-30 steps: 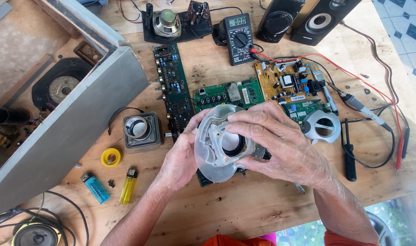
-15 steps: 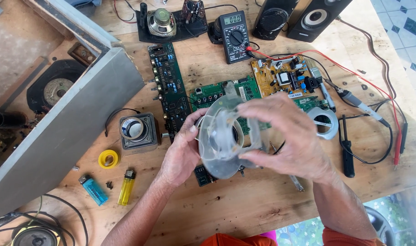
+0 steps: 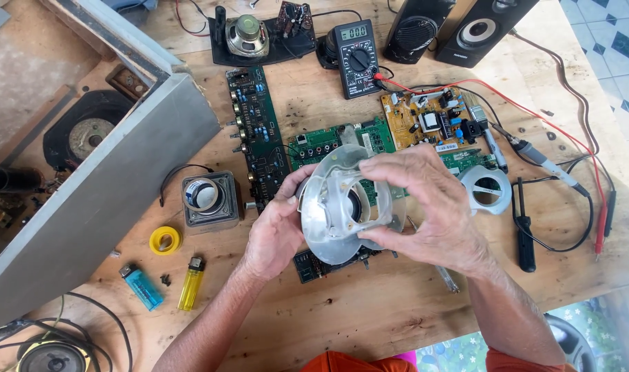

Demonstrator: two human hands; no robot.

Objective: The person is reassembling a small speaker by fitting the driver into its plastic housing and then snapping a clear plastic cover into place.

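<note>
Both hands clasp round clear plastic speaker frame: left hand underneath, right hand gripping rim, above wooden table.

Wooden table strewn with electronics

On it lie circuit boards, a multimeter, two black speakers, a small square speaker, yellow tape roll, two lighters and a screwdriver.
</note>
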